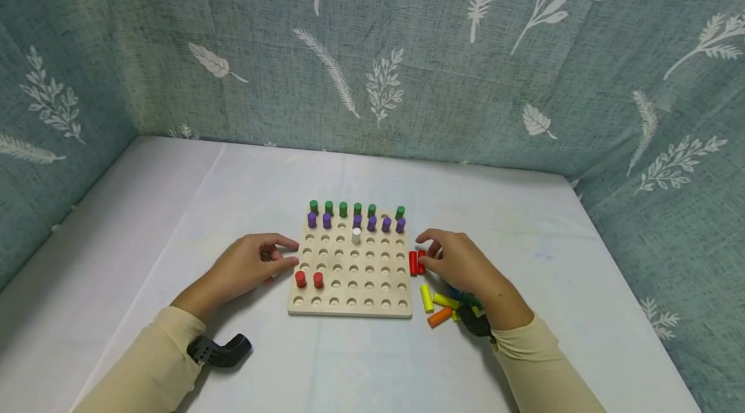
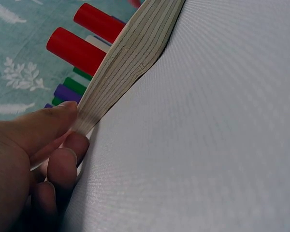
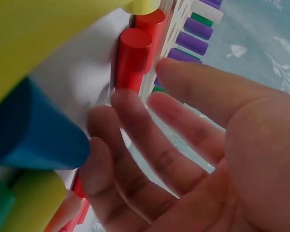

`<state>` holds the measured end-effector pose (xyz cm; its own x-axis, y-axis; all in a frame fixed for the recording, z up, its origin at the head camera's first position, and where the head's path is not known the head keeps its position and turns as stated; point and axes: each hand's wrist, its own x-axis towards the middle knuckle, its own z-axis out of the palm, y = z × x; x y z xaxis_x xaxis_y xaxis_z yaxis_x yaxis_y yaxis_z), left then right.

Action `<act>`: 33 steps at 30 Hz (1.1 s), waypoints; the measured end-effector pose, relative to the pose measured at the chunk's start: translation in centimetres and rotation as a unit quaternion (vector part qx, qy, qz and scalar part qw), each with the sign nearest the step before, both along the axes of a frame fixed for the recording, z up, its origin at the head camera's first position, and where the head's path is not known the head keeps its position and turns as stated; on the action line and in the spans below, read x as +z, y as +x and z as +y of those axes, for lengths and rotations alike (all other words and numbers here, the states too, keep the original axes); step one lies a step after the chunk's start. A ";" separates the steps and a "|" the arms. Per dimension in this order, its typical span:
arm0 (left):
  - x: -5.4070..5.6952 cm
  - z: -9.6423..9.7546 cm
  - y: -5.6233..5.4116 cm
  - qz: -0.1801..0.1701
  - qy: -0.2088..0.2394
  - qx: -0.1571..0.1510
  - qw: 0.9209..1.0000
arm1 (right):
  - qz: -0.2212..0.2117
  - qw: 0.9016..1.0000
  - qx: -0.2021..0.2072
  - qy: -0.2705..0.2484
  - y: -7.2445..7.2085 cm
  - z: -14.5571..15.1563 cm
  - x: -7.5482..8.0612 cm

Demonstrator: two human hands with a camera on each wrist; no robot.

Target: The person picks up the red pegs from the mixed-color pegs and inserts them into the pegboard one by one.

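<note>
A wooden pegboard lies flat on the table. Green pegs line its far row, purple pegs the second; a white peg stands nearer, and two red pegs stand at front left. My left hand touches the board's left edge with thumb and index finger; the left wrist view shows its other fingers curled beside the edge. At the board's right side, my right hand hovers with parted fingers over two loose red pegs. Whether a fingertip touches one, I cannot tell.
Loose yellow pegs, an orange peg and a blue peg lie near the right wrist, partly hidden. Black wrist devices sit on both arms. A leaf-patterned cloth stands behind the white table.
</note>
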<state>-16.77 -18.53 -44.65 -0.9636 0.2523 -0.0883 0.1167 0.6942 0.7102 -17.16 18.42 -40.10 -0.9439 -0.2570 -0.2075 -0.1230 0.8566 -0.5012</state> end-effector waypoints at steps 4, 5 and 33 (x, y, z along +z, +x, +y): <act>0.1 0.0 0.0 -0.004 0.000 0.001 1.000 | -0.005 1.000 0.008 0.004 0.0 0.0 -0.2; 0.1 0.0 0.0 -0.005 0.000 0.001 1.000 | -0.004 1.000 0.009 0.005 0.0 0.0 -0.2; 0.3 0.0 0.1 -0.010 -0.001 0.003 1.000 | -0.031 1.000 0.007 -0.001 0.4 -0.4 0.0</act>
